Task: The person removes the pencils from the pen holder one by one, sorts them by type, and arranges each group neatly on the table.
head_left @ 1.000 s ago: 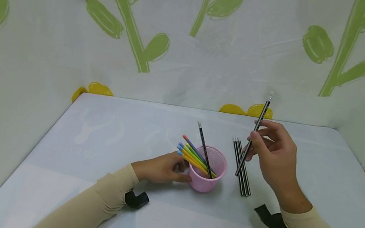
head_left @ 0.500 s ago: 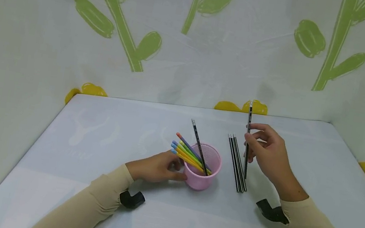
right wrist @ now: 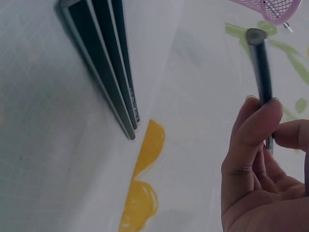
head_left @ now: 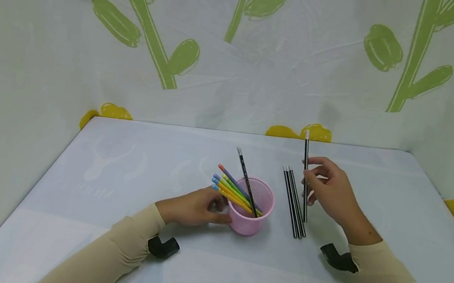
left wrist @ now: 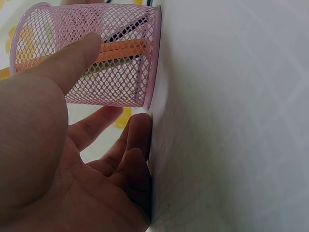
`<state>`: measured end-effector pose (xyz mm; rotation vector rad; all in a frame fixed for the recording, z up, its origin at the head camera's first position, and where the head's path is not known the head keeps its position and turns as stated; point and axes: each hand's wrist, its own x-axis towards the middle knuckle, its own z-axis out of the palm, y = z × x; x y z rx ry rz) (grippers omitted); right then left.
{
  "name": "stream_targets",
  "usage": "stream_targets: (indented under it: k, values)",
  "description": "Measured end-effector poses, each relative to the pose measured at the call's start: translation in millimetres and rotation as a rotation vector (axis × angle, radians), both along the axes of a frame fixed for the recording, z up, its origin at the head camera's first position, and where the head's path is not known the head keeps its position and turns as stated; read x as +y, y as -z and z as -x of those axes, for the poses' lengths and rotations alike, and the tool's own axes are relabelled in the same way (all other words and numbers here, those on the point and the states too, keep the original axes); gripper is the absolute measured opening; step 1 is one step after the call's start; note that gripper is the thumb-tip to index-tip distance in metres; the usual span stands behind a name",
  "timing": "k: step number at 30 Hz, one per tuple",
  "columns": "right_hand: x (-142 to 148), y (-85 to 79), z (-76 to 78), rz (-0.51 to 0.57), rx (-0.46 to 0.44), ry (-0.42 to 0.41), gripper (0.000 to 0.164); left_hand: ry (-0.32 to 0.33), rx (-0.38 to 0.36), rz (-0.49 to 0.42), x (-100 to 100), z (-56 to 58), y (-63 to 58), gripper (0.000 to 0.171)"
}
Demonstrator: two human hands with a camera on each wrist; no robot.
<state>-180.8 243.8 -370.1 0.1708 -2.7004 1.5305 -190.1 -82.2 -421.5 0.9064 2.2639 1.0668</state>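
Observation:
My right hand (head_left: 331, 187) pinches a black pencil (head_left: 307, 147) between thumb and fingers. The pencil stands nearly upright beside several black pencils (head_left: 295, 204) lying side by side on the table. In the right wrist view, the held pencil (right wrist: 262, 67) points its dark blunt end toward the camera. To the left stands a pink mesh pen cup (head_left: 245, 226); my left hand (head_left: 199, 206) holds its side, thumb along the mesh in the left wrist view. Leaning in the cup are one black pencil (head_left: 245, 171) and several slim coloured sticks (head_left: 231, 194), yellow, green and purple.
The white table (head_left: 111, 252) ends at a back edge against a pale wall sheet (head_left: 290, 82) with green leaf prints. Yellow printed shapes (head_left: 316, 132) show just behind that edge. A black strap piece (head_left: 163, 247) sticks out at each wrist.
The held pencil has turned from leaning right to nearly upright, its top now tipped slightly left, and has come lower. The view has shifted slightly; the left hand stays at the cup.

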Motion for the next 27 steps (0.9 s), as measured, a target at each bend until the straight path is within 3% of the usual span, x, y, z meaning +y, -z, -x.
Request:
stream_targets:
  k: [18,27]
  values:
    - [6.3,13.7,9.3,-0.246,-0.166,-0.026,0.044,0.002,-0.017,-0.001,0.0,0.9,0.1,0.035]
    - [9.9,20.2,12.1,-0.296,-0.188,-0.045,0.047,0.003,-0.016,-0.001,0.5,0.5,-0.3,0.035]
